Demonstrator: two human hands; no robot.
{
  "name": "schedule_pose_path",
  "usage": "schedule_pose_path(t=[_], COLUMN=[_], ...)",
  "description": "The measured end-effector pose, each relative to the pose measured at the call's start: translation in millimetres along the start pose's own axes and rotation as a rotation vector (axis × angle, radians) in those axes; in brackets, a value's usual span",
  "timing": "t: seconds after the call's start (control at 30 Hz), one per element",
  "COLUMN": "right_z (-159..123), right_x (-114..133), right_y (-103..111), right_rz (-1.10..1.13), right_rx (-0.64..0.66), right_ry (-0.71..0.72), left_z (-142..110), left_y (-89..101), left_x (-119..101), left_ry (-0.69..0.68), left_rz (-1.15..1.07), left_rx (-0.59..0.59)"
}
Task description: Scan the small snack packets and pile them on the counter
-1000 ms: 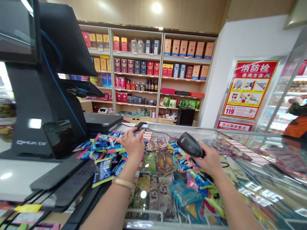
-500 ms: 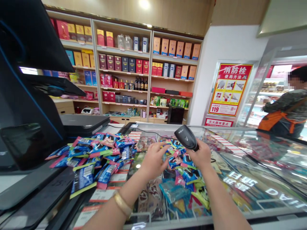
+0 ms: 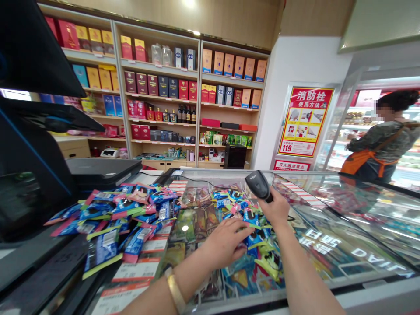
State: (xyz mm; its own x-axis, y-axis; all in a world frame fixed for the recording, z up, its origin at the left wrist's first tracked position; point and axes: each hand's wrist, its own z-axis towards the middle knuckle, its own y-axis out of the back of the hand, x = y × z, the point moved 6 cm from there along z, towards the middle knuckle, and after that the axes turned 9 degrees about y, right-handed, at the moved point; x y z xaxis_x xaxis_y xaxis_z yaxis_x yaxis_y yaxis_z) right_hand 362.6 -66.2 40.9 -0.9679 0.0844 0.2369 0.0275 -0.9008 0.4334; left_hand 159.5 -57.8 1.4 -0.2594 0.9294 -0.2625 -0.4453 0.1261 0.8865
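Note:
A black barcode scanner (image 3: 258,185) is gripped by its handle in my right hand (image 3: 276,208), raised above the counter with its head tilted to the left. My left hand (image 3: 226,243), with a gold bangle on the wrist, reaches over the near left side of a small heap of snack packets (image 3: 251,215). Its fingers are stretched out and touch the packets; nothing shows in its grasp. Blue, pink and green wrappers make up this heap, on the glass counter top (image 3: 200,181). To the left lies a larger pile of similar packets (image 3: 131,208), some with barcodes showing.
A black checkout terminal (image 3: 29,166) stands at the left edge. The scanner's cable runs across the counter's back. Price strips (image 3: 134,270) lie along the glass. A co-worker in an orange apron (image 3: 364,162) stands at the far right, and shelves of boxes line the back wall.
My left hand has moved down and right, nearer to me, over the packets. The blue bag there has gone from sight. The scanner stays in my right hand; the view has shifted slightly.

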Motion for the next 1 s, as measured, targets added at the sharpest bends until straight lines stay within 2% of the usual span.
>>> schedule_pose_path(t=[0.17, 0.27, 0.4, 0.57, 0.73, 0.9, 1.0], right_z=[-2.1, -2.3, -3.5, -5.7, -5.8, -5.1, -4.8], right_x=[4.2, 7.5, 14.1, 21.4, 27.7, 33.3, 34.3], right_y=[-8.0, -9.8, -9.8, -11.5, -12.4, -12.1, -11.8], right_rz=[0.042, 0.057, 0.064, 0.072, 0.082, 0.092, 0.096], right_rx=[0.035, 0.035, 0.022, 0.03, 0.052, 0.071, 0.074], right_ry=[0.047, 0.06, 0.086, 0.108, 0.117, 0.131, 0.137], left_z=[1.6, 0.5, -0.6, 0.0, -1.5, -1.9, 0.6], left_y=[0.5, 1.4, -1.7, 0.3, 0.5, -0.9, -0.4], left_x=[10.1, 9.4, 4.7, 3.7, 1.2, 9.2, 21.9], left_ry=[0.115, 0.088, 0.031, 0.114, 0.11, 0.148, 0.209], left_rz=[0.008, -0.057, -0.102, -0.06, -0.017, -0.139, -0.312], left_rx=[-0.051, -0.086, -0.045, -0.034, 0.003, -0.066, -0.159])
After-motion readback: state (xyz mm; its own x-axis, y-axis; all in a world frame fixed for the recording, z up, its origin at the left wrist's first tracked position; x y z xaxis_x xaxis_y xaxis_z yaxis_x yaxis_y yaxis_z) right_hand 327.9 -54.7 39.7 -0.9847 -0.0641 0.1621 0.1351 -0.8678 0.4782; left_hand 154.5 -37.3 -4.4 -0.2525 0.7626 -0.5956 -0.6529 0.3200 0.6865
